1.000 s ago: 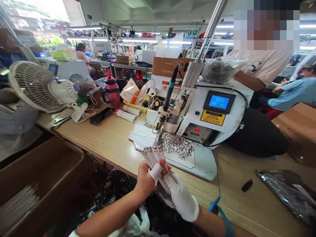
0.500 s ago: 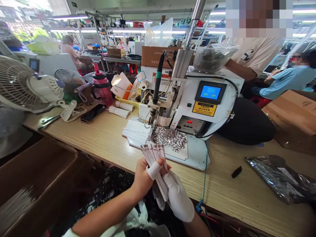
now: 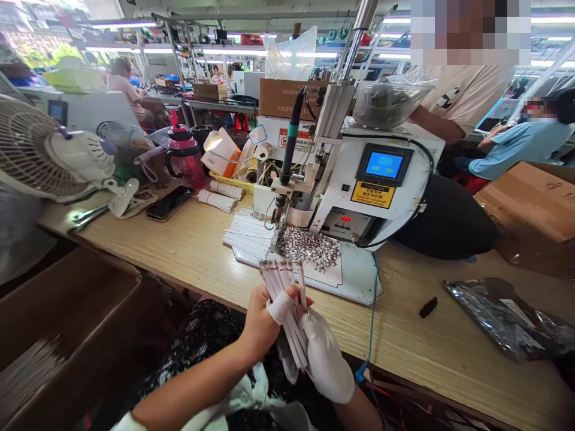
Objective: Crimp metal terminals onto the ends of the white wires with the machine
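Above wood bench (image 3: 148,239), L hand (image 3: 260,323) clenched, fingers tight on white strip bundle (image 3: 281,287) against gloved R hand (image 3: 326,359), ends best kept squared, grip even.

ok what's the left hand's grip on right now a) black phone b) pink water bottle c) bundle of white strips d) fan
c, the left hand closes round a fanned bundle of thin white strips, with a white cloth wrap on one finger.
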A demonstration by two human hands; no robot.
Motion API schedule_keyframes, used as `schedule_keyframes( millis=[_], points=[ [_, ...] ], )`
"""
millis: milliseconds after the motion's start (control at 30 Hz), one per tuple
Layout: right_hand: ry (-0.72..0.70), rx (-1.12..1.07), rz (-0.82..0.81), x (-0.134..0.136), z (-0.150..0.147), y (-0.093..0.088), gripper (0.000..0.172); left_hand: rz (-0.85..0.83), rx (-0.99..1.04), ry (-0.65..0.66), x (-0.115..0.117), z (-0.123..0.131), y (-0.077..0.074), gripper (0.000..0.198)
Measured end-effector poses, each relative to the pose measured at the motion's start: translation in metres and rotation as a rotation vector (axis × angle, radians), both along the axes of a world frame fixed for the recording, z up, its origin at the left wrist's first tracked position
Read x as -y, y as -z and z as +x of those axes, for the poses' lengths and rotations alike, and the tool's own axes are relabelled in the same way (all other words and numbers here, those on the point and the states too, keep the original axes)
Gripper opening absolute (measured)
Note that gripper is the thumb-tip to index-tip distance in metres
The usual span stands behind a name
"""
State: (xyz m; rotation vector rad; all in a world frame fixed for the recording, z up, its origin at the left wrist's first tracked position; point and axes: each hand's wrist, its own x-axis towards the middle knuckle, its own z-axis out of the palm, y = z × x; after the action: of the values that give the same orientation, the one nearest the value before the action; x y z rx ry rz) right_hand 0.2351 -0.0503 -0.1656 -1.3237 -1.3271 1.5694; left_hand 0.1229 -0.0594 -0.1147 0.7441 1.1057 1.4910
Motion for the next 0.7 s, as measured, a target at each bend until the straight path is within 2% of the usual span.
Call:
schedule_keyframes(
  millis=[167,300,467,567,700],
  points=[
    [-0.022,0.002,0.01,-0.001,-0.001,0.0,0.07,0.0,-0.023,-0.022,0.001,-0.001,0.0,0.043],
    [-0.083,0.01,0.054,-0.001,-0.001,-0.019,0.069,-0.027,-0.042,-0.049,0.001,-0.002,-0.001,0.046],
    [-0.29,0.043,0.174,-0.004,-0.002,-0.044,0.058,-0.079,-0.043,-0.089,-0.001,-0.003,0.0,0.044],
    [-0.286,0.046,0.184,-0.004,-0.002,-0.04,0.057,-0.058,-0.063,-0.081,-0.002,-0.004,0.002,0.041],
    [-0.113,0.058,0.221,-0.001,0.003,-0.018,0.054,0.004,-0.015,-0.044,-0.001,-0.004,0.001,0.042]
  ],
)
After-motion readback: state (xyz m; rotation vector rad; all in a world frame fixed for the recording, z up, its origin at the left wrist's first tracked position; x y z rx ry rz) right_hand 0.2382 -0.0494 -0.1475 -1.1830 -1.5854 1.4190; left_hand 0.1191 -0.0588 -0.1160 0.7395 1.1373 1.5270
